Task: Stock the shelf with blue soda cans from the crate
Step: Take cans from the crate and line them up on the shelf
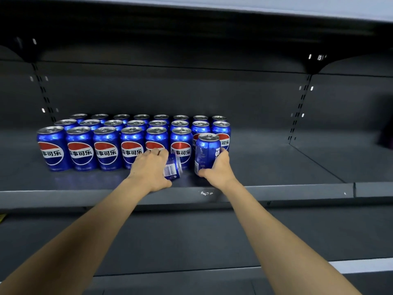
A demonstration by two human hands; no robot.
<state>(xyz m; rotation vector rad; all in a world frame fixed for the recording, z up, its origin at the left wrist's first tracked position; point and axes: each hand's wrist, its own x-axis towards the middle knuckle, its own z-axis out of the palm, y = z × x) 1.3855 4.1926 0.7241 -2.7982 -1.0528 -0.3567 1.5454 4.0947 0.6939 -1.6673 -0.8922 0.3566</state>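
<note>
Blue aluminium soda cans [131, 145] in three rows at dark grey metal shelf [276, 167] left-rear; left hand [150, 169] grips tilted can [172, 168], right hand [217, 169] grips upright can [206, 153].

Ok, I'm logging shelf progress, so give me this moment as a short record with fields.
shelf: dark, metal
stocked cans: three rows, upright, logos forward
front row: six standing, room at its right end
left hand: grips a tilted can, barcode showing
right hand: grips an upright can at the row's right end
crate: not in view
</note>
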